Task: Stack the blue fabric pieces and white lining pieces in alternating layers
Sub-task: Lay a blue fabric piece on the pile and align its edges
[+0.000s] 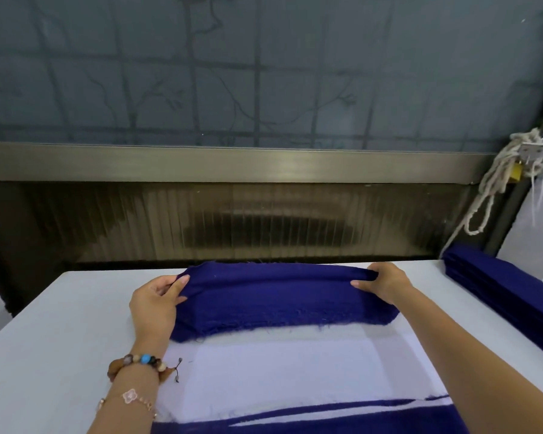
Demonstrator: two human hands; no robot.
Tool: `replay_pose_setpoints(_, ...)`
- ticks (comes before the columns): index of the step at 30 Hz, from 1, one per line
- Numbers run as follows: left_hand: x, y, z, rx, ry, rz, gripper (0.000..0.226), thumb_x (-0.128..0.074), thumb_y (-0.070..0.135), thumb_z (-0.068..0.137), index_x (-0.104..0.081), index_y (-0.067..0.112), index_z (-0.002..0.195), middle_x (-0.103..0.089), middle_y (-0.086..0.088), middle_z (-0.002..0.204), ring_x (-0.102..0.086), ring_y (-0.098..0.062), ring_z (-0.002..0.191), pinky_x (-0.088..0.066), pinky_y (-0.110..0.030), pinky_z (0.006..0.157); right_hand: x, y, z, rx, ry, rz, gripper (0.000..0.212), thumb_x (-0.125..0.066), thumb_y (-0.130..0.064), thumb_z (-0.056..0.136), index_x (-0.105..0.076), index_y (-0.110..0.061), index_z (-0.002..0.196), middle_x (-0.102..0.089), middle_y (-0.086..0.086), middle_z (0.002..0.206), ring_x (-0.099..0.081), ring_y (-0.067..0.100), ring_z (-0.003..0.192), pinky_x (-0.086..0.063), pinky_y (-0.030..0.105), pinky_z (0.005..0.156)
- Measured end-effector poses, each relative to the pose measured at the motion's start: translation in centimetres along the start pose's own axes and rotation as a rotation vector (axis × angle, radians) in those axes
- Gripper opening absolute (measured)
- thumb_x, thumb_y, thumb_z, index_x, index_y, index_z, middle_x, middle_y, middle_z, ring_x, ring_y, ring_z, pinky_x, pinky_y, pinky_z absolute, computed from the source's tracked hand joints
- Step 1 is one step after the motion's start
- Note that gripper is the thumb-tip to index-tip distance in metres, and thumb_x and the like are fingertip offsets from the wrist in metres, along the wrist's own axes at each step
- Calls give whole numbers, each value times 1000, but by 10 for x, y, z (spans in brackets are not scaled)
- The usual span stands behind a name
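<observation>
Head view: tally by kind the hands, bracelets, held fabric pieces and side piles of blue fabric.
Hands: 2, left hand, right hand
Bracelets: 2
Held blue fabric piece: 1
Side pile of blue fabric: 1
Total: 6

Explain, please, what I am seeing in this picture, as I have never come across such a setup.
There is no machine here. A person wears a camera on the head, so the single picture looks forward and down at their own arms. The left hand and right hand each pinch one end of a blue piece, which drapes onto the far part of a white lining lying flat on a pale table. More blue cloth shows beneath the lining's near edge, so layers are already stacked. A stack of blue pieces sits at the table's right edge.
</observation>
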State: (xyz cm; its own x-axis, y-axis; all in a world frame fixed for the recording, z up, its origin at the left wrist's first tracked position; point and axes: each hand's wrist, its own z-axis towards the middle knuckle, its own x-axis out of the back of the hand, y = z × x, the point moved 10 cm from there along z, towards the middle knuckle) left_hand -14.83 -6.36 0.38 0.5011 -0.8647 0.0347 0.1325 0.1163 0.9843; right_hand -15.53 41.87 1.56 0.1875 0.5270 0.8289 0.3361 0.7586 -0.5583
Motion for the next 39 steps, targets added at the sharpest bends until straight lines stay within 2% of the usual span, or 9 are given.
replay_pose_setpoints(6,-2,1,0,-27,-17,47,10,-70,19,88,-67,21,79,-70,-5,81,-69,-24,73,-53,-33,73,14,48,6,-118,70,177,29,-74,-40,81,-63,-14,87,-67,8,97,-57,24,83,-44,32,70)
replay_pose_setpoints(11,0,-4,2,-9,-14,73,11,-73,23,86,-70,13,88,-72,-6,84,-70,-22,74,-54,-36,77,22,87,4,-233,168,377,46,-76,-42,78,-64,-11,110,-66,9,105,-60,29,95,-49,40,86)
replay_pose_setpoints(15,-2,1,-1,-37,-14,144,18,-72,31,85,-68,14,81,-71,-2,76,-69,-15,72,-47,-25,67,20,90,2,-196,206,465,29,-74,-44,79,-71,-15,85,-69,3,81,-61,24,76,-50,38,74)
replay_pose_setpoints(20,-4,11,-6,-111,-24,234,13,-74,24,85,-65,16,80,-69,1,73,-66,-16,75,-46,-26,69,19,81,-5,-122,213,492,23,-71,-45,82,-66,-24,76,-68,0,75,-63,22,74,-49,34,66)
replay_pose_setpoints(23,-5,13,-7,-128,-30,257,10,-70,20,88,-66,13,95,-70,2,73,-66,-15,76,-51,-34,78,21,78,-7,-99,231,487,21,-69,-44,83,-65,-25,75,-68,-2,75,-63,21,74,-49,34,65)
replay_pose_setpoints(27,-5,19,-11,-158,-38,210,49,-67,18,91,-49,31,134,-71,5,79,-66,-8,78,-50,-30,80,23,77,-10,-75,248,525,22,-67,-44,86,-68,-22,82,-69,-3,78,-64,19,75,-48,32,62)
replay_pose_setpoints(33,-7,22,-10,-215,-94,145,24,-61,10,94,-67,29,108,-72,3,91,-69,-13,86,-54,-28,76,23,76,-11,-68,238,586,24,-66,-39,88,-69,-18,99,-69,-2,85,-63,17,77,-45,26,59)
replay_pose_setpoints(36,-17,13,-9,-166,-181,139,27,-54,11,98,-71,23,116,-70,0,111,-65,-18,102,-53,-33,87,22,76,-11,-55,230,610,24,-66,-36,89,-69,-16,103,-71,2,88,-64,21,77,-44,27,59)
replay_pose_setpoints(39,-12,11,-6,-139,-125,122,21,-64,20,93,-73,24,111,-71,4,107,-64,-16,103,-52,-32,90,22,76,-10,-46,213,634,23,-66,-34,89,-69,-14,98,-69,2,79,-60,19,69,-44,28,59)
